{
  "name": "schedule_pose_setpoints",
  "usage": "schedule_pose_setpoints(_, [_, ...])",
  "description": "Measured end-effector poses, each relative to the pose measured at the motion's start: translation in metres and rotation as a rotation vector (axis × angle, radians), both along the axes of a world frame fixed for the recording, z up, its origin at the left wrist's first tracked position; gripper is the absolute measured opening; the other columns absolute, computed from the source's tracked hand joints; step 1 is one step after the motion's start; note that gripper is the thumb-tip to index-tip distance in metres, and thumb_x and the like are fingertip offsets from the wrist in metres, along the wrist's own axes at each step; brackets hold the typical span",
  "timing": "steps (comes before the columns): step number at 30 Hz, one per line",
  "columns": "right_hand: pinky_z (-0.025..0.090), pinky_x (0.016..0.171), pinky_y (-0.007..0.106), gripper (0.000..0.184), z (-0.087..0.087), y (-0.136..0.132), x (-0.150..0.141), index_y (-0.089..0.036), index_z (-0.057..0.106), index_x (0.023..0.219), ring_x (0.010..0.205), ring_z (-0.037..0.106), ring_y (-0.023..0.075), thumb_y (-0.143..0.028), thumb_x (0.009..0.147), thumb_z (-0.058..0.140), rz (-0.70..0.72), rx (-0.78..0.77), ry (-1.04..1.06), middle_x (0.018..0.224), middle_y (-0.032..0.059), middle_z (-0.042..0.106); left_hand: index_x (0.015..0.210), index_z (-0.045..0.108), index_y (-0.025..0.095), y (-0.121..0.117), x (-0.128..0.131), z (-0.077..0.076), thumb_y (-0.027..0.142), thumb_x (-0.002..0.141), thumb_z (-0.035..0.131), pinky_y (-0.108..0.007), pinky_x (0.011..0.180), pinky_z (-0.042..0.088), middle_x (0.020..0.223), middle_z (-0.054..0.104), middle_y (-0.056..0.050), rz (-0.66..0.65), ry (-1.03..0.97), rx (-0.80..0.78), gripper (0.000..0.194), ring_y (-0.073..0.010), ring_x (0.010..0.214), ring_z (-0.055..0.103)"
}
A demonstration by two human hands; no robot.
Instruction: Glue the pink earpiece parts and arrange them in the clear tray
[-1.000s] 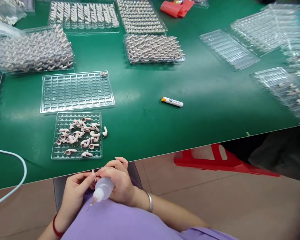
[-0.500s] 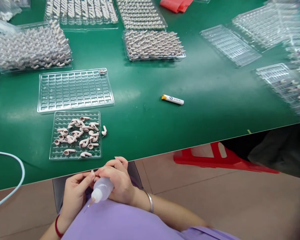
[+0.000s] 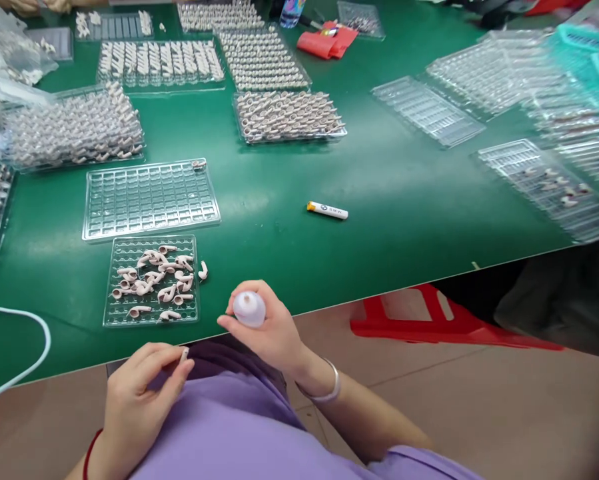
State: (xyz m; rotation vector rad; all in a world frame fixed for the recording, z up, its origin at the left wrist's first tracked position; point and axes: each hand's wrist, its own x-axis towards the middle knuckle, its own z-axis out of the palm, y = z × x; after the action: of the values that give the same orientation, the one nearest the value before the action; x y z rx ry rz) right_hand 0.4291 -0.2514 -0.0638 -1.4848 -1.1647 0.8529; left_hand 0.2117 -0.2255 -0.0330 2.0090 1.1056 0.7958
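Between the thumb and fingers of my left hand (image 3: 142, 390) is a small pale earbud shell (image 3: 184, 355), mostly covered by the fingertips. My right hand (image 3: 274, 333) is wrapped round a translucent squeeze bottle (image 3: 250, 309), its nozzle pointing towards me. Both hands are at the table's front edge, apart from each other. Just beyond the left hand, a small clear tray (image 3: 108, 313) carries several loose pinkish earbud shells (image 3: 166, 293) in a heap. One more earbud shell (image 3: 203, 271) lies on the table by that tray's right side.
Behind is a larger clear compartment tray (image 3: 149, 200) with a shell in its far right corner. Filled trays (image 3: 289, 117) stand farther back. A white-and-yellow lighter (image 3: 328, 211) lies mid-table. Right are stacked clear trays (image 3: 429, 110) and a red stool (image 3: 404, 327). A white cable (image 3: 29, 313) curves at left.
My hands have moved apart. The right hand has gone right and up with the bottle, whose nozzle has swung from down-left to facing me. My left hand still pinches the small shell.
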Motion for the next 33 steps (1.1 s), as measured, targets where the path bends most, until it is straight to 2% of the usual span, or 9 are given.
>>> schedule_pose_setpoints(5, [0.046,0.062,0.025,0.022,0.005,0.035,0.011,-0.022,0.055,0.093,0.070,0.059,0.0149,-0.029,0.076,0.067,0.004,-0.033,-0.102,0.084,-0.0001,0.063,0.094,0.068,0.019,0.018,0.010,0.005,0.012,0.083,0.068,-0.017,0.065,0.051,0.082,0.068,0.000,-0.095,0.058,0.292,0.014,-0.0090,0.069,0.064])
schedule_pose_setpoints(8, [0.044,0.060,0.024,0.020,0.009,0.056,0.018,-0.022,0.054,0.092,0.066,0.057,0.0144,-0.029,0.077,0.065,0.014,-0.054,-0.176,0.080,-0.0015,0.062,0.090,0.069,0.021,0.050,0.019,0.012,0.017,0.083,0.069,-0.021,0.068,0.050,0.080,0.068,0.001,-0.100,0.131,0.440,0.008,-0.0107,0.070,0.063])
schedule_pose_setpoints(11, [0.043,0.062,0.025,0.021,0.014,0.082,0.031,-0.021,0.053,0.097,0.070,0.058,0.0163,-0.027,0.078,0.061,0.048,-0.065,-0.288,0.083,0.0000,0.063,0.081,0.072,0.021,0.108,0.033,0.024,0.025,0.083,0.069,-0.024,0.069,0.049,0.077,0.069,0.001,-0.069,0.250,0.519,0.005,-0.0137,0.071,0.064])
schedule_pose_setpoints(14, [0.045,0.071,0.029,0.032,0.018,0.110,0.043,-0.020,0.054,0.108,0.085,0.061,0.0204,-0.018,0.076,0.061,0.140,-0.031,-0.380,0.100,0.0051,0.065,0.079,0.074,0.020,0.179,0.055,0.033,0.031,0.077,0.071,-0.028,0.068,0.049,0.077,0.069,-0.002,0.062,0.377,0.430,0.012,-0.0172,0.071,0.064])
schedule_pose_setpoints(17, [0.045,0.079,0.031,0.038,0.015,0.131,0.049,-0.019,0.056,0.107,0.095,0.061,0.0230,-0.011,0.071,0.065,0.208,0.009,-0.415,0.107,0.0075,0.066,0.082,0.076,0.020,0.237,0.081,0.033,0.030,0.077,0.068,-0.029,0.071,0.051,0.080,0.072,-0.003,0.044,0.406,0.385,0.014,-0.0192,0.074,0.067])
schedule_pose_setpoints(19, [0.045,0.079,0.031,0.037,0.011,0.138,0.048,-0.019,0.057,0.105,0.094,0.061,0.0227,-0.009,0.071,0.064,0.243,0.030,-0.430,0.104,0.0072,0.066,0.083,0.077,0.020,0.263,0.098,0.028,0.025,0.077,0.065,-0.029,0.075,0.052,0.083,0.075,-0.003,0.003,0.428,0.361,0.014,-0.0202,0.079,0.068])
schedule_pose_setpoints(22, [0.045,0.075,0.028,0.035,0.006,0.139,0.045,-0.019,0.057,0.107,0.089,0.062,0.0209,-0.009,0.073,0.062,0.281,0.058,-0.434,0.101,0.0056,0.067,0.084,0.077,0.020,0.283,0.118,0.017,0.022,0.079,0.063,-0.030,0.079,0.052,0.089,0.076,-0.005,-0.055,0.465,0.343,0.015,-0.0204,0.083,0.069])
schedule_pose_setpoints(26, [0.045,0.072,0.027,0.037,0.003,0.138,0.043,-0.019,0.056,0.110,0.086,0.063,0.0198,-0.010,0.074,0.062,0.313,0.073,-0.413,0.102,0.0051,0.067,0.089,0.074,0.016,0.292,0.134,0.007,0.027,0.085,0.061,-0.035,0.081,0.051,0.092,0.074,-0.007,-0.110,0.505,0.351,0.017,-0.0190,0.084,0.067])
schedule_pose_setpoints(33, [0.045,0.071,0.026,0.034,0.003,0.142,0.041,-0.020,0.057,0.106,0.084,0.064,0.0197,-0.011,0.074,0.063,0.356,0.097,-0.367,0.099,0.0038,0.067,0.084,0.077,0.018,0.295,0.135,0.006,0.024,0.079,0.056,-0.030,0.079,0.048,0.087,0.072,-0.008,-0.142,0.533,0.408,0.022,-0.0217,0.082,0.064])
